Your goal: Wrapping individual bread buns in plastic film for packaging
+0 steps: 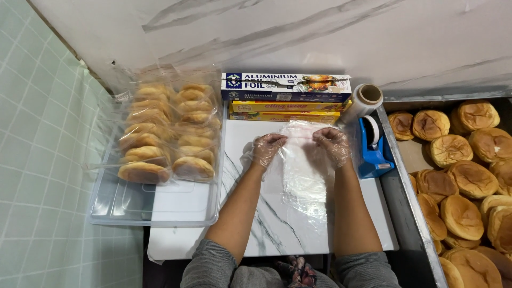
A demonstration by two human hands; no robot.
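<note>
The gloved left hand and gloved right hand each pinch a top corner of the thin clear plastic bag lying flat on the white marble board, and should pull gently apart so it opens without tearing.

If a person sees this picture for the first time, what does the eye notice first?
Probably the two gloved hands, left hand and right hand, pinching the top edge of a clear plastic bag at the centre. Wrapped buns fill the clear bin on the left; bare buns crowd the tray on the right.
</note>
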